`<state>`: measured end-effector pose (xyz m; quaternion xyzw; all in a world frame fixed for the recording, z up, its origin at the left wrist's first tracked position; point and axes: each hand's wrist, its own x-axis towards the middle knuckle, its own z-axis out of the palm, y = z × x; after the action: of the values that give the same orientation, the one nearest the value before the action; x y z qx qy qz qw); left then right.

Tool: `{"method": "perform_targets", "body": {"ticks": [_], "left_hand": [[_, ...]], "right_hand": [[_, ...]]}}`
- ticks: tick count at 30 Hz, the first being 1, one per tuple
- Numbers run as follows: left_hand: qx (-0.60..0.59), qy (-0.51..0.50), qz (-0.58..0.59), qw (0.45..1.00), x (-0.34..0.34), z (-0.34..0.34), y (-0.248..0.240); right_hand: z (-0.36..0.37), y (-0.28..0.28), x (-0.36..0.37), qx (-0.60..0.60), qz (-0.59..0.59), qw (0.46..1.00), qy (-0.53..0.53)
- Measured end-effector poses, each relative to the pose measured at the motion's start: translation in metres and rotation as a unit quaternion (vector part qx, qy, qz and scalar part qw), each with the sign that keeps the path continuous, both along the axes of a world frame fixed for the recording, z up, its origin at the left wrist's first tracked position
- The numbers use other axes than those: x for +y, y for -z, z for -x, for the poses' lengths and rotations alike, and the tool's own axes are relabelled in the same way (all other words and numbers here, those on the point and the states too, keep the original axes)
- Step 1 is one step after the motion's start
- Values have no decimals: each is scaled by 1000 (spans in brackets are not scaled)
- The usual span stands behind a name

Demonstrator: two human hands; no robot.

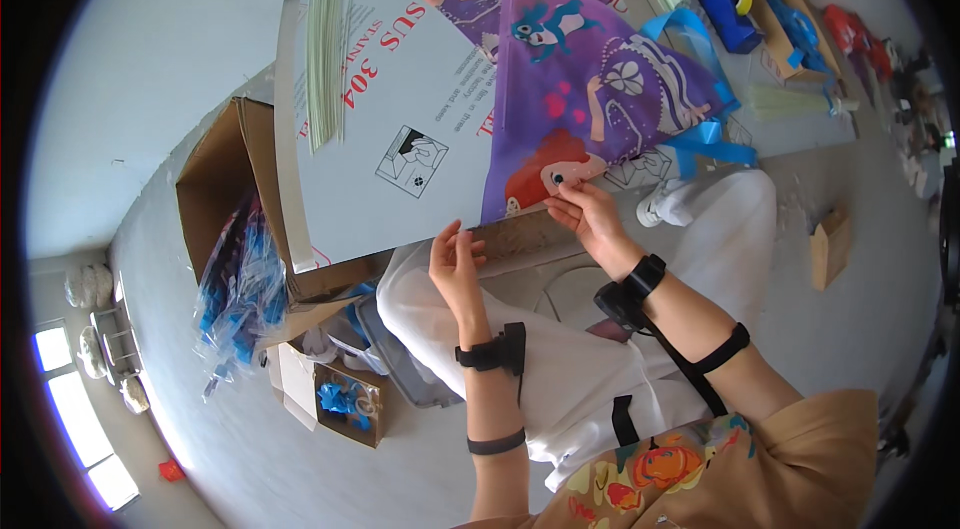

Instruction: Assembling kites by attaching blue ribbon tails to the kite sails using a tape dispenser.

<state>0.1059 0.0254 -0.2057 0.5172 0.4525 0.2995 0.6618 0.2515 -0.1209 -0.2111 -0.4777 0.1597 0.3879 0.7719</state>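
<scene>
A purple kite cloth (560, 119), printed with a red-haired figure, blue animals and pink hearts, lies over the grey-white board (400, 219) in front of me. My right hand (590, 219) pinches the near edge of the cloth beside the printed head; part of the grip is hidden. By the board's front edge, left of the cloth's near corner, my left hand (457, 269) is raised with its fingers apart and holds nothing I can see. Blue ribbon (700, 144) runs loose off the cloth's right side.
Thin pale rods (325, 64) lie on the board's left part. Another rod bundle (800, 102) and a blue tape dispenser (725, 9) are at right. An open carton (215, 159) with plastic-wrapped items stands left, above a small box (350, 404) of blue pieces.
</scene>
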Motion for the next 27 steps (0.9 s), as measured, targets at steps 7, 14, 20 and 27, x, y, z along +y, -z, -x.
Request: {"method": "perform_targets", "body": {"ticks": [7,14,20,27], "left_hand": [[17,105,-36,994,9,-28,-6],[202,125,-256,937,22,-33,-2],[222,119,-253,934,25,-35,3],[275,139,-273,912,25,-38,-2]], "right_hand": [[-9,-2,14,-32,-34,999,21],[1,-32,14,-497,233,816,-180],[-16,-16,24,-712,207,643,-191],[-19,0,26,-737,199,625,-161]]}}
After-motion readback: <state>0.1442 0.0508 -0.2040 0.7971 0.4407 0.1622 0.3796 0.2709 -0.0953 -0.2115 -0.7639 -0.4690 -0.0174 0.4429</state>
